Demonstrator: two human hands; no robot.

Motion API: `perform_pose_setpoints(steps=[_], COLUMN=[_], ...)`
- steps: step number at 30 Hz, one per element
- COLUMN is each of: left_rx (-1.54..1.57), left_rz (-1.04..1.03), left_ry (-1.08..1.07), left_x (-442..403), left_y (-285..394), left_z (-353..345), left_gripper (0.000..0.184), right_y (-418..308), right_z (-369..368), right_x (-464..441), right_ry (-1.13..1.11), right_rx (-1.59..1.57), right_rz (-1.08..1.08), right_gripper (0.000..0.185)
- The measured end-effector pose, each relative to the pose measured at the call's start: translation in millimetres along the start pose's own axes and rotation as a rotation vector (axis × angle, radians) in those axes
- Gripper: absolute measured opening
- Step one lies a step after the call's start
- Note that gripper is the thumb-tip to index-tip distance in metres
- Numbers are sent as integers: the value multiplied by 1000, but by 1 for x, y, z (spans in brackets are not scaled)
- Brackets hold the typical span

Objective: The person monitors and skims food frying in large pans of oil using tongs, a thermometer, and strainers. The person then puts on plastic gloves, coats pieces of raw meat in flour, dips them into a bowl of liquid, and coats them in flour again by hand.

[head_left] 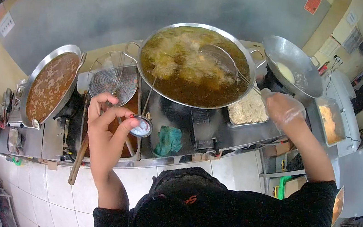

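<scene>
My left hand [105, 142] is bare and pinches a round dial thermometer [142, 127] between thumb and finger. From the dial a thin stem rises towards the near left rim of a large two-handled wok [186, 103]. Inside the wok, oil [194, 85] bubbles around pale frying pieces [165, 67] that steam blurs. In a clear plastic glove, my right hand [284, 109] is closed on the handle of a wire skimmer [219, 57]. The skimmer's round mesh head lies over the oil at the wok's right side.
At the left stands a pan [53, 84] of brown liquid. A wire basket strainer [112, 78] rests over a tray. Near the counter edge lies a green cloth [169, 140]. To the right are a tray of crumbs [248, 108], another wok [298, 60] and an orange-filled container [330, 123].
</scene>
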State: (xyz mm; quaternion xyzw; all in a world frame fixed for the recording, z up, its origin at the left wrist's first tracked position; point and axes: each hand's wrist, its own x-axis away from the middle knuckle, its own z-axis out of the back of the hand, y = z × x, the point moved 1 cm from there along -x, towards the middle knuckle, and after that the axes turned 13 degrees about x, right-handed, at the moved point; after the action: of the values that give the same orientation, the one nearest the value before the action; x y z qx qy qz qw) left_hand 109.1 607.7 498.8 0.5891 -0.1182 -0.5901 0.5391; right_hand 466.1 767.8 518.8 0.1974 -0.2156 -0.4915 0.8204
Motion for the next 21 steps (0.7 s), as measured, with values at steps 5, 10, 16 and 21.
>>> perform_pose_setpoints(steps=[5,10,16,21], left_rx=[-37,-8,-8,-88], left_rz=[2,-24,-22,-50], left_ry=[-10,-44,-70,-55], left_x=[-2,-7,-13,-17], left_y=[1,-3,0,1], left_z=[-4,-15,-28,-39], left_gripper=[18,19,20,20], right_y=[-3,19,57,104], right_z=[14,-2,-21,-68], right_x=[35,37,5,-54], right_ry=[73,187,235,234], right_rx=[-14,-116,-159,-47], right_rz=[-156,-137,-161,-150], right_gripper=[26,30,31,30])
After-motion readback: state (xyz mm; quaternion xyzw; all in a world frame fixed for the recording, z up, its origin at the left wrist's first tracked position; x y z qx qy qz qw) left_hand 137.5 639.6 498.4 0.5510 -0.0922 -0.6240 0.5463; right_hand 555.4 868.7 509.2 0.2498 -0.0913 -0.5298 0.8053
